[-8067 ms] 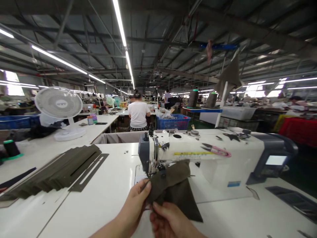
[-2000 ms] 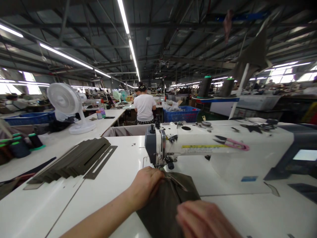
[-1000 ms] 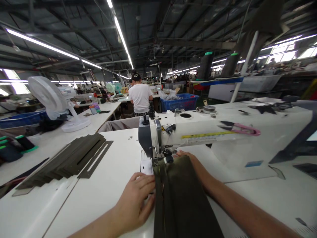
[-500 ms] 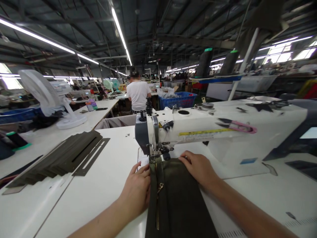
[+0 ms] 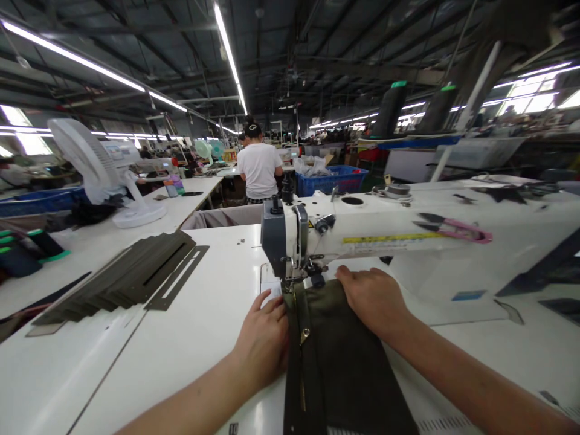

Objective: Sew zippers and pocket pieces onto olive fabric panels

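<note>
A dark olive fabric panel (image 5: 357, 362) lies on the white machine table, its far end under the presser foot of a white sewing machine (image 5: 389, 241). A zipper (image 5: 302, 362) with a gold-coloured pull runs along the panel's left side. My left hand (image 5: 265, 335) rests against the left edge close to the foot, its visible fingers stretched out and slightly apart; its thumb is hidden. My right hand (image 5: 376, 299) is closed at the panel's upper right edge, thumb forward and fingers bent, with the fingertips partly out of sight.
Left of the machine lies a fanned stack of olive fabric pieces (image 5: 122, 272), behind it a white fan (image 5: 140, 211). Pink-handled thread snips (image 5: 457, 228) rest on the machine arm. Beyond are a blue basket (image 5: 333, 180) and a seated person in white (image 5: 259, 166). Thread cones (image 5: 389, 112) stand right.
The camera view has turned slightly left, so everything sits further right in the picture. Beside the foot, both hands and the panel keep nearly the same places.
</note>
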A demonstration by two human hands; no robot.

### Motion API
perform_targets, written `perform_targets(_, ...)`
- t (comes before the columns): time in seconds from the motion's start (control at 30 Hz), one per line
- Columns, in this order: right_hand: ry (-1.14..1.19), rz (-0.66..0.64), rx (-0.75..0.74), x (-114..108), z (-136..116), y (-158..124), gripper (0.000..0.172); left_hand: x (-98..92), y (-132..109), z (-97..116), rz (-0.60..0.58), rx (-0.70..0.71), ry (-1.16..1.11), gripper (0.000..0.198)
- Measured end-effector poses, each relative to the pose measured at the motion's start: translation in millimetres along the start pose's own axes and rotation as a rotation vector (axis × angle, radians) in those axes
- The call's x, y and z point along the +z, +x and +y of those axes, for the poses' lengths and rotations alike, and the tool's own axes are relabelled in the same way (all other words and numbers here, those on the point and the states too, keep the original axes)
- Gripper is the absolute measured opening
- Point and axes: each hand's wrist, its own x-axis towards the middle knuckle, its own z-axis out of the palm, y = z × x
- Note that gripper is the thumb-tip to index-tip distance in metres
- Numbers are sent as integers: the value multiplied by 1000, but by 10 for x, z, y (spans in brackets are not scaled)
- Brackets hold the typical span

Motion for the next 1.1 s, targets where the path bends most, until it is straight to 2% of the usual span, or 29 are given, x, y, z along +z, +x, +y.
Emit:
perform_targets(0.1, 37, -108, 37, 174, 74, 61, 19, 21, 9, 5, 0, -2, 3, 12)
perform_targets(0.17, 47, -105, 39, 260, 113, 80, 20, 38, -1, 3, 23, -2, 3, 11)
perform_targets(0.23, 33, -85, 36, 256, 111, 62, 17, 46, -21, 1, 58, -4, -4, 12)
perform_targets(0.33, 51, 24, -30, 135, -25, -40, 19, 39, -57, -3, 120, -29, -11, 14)
perform_targets(0.43, 320, 210, -204, 66, -317, -178, 24, 46, -78, -32, 203, -73, 0, 18)
perform_targets(0.5, 479, 244, -304, 90, -517, -244, 32, 74, -81, -79, 227, -33, -1, 29)
perform_targets(0.57, 543, 218, -342, 135, -651, -276, 38, 114, -77, -141, 205, 62, -13, 37)
perform_targets(0.7, 554, 159, -305, 163, -706, -278, 40, 166, -56, -249, 164, 179, -28, 29)
perform_targets(0.87, 510, 132, -304, 121, -682, -264, 40, 132, -27, -290, 123, 239, 8, 29)
perform_targets(1.1, 493, 87, -306, 118, -666, -255, 41, 111, -10, -284, 97, 214, -19, 31)
